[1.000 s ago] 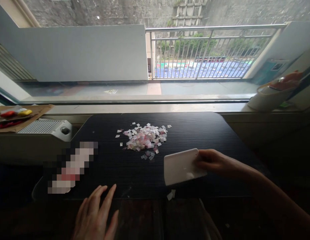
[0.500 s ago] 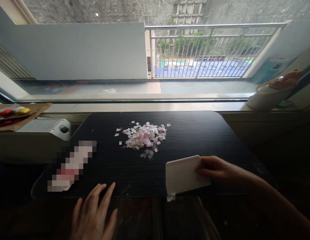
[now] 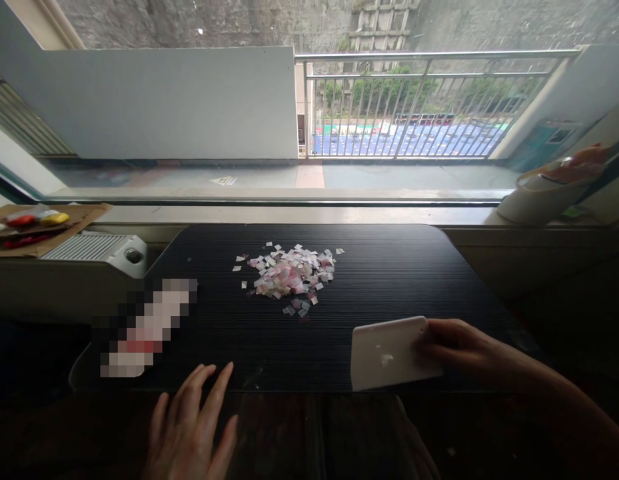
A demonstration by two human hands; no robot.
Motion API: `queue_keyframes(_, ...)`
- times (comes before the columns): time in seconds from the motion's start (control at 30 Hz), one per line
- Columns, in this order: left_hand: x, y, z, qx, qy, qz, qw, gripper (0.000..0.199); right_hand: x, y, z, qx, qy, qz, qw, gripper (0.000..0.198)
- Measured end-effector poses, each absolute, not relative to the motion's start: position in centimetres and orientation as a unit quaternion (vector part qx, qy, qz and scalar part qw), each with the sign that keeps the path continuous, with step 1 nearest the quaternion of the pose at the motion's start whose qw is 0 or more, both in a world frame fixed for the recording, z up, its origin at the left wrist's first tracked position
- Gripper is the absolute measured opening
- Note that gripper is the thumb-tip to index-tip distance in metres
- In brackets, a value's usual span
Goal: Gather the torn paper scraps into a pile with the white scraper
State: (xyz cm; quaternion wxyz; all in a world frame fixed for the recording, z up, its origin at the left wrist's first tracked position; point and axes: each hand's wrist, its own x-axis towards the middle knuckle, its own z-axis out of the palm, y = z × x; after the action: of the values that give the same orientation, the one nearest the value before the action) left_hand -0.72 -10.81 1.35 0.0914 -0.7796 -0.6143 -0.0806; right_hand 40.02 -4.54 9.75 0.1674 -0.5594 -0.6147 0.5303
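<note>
From afar, I hold my left hand (image 3: pixel 186 427) palm down, fingers (image 3: pixel 218 392) spread and pointing forward; my right arm (image 3: pixel 544 387) angles inward, right hand (image 3: pixel 454 343) closed in a pinch.

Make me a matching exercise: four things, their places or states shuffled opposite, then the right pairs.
1. flat white rectangular scraper
2. heap of small pink and white papery squares
3. bare left hand
4. flat brown sheet

A. spread at the near edge of the black grained table
B. under red and yellow items
C. gripped by the bare right hand
D. on the table, beyond both hands

Pairs: 1-C, 2-D, 3-A, 4-B
</note>
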Motion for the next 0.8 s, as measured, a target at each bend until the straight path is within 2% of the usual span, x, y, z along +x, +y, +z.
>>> queue_keyframes(0.17,-0.4,-10.9,1.3,-0.771,-0.624,-0.093,0.089,0.049,38.2,-3.3,8.7,-0.604,-0.591,0.439,0.305,0.041)
queue_keyframes(0.27,-0.3,-11.0,0.8,-0.773,-0.622,-0.088,0.088,0.052,35.8,-2.0,7.6,-0.603,-0.586,0.414,0.348,0.045)
queue_keyframes(0.53,0.2,-11.2,-0.3,-0.761,-0.631,-0.117,0.1,0.061,31.9,-1.6,6.4,-0.576,-0.638,0.403,0.313,0.036)
queue_keyframes(0.67,0.4,-11.2,0.7,-0.766,-0.629,-0.095,0.087,0.06,32.0,-0.8,6.3,-0.595,-0.625,0.378,0.334,0.035)
queue_keyframes(0.8,0.4,-11.2,1.2,-0.768,-0.63,-0.077,0.084,0.06,31.5,0.0,6.0,-0.584,-0.643,0.388,0.308,0.034)
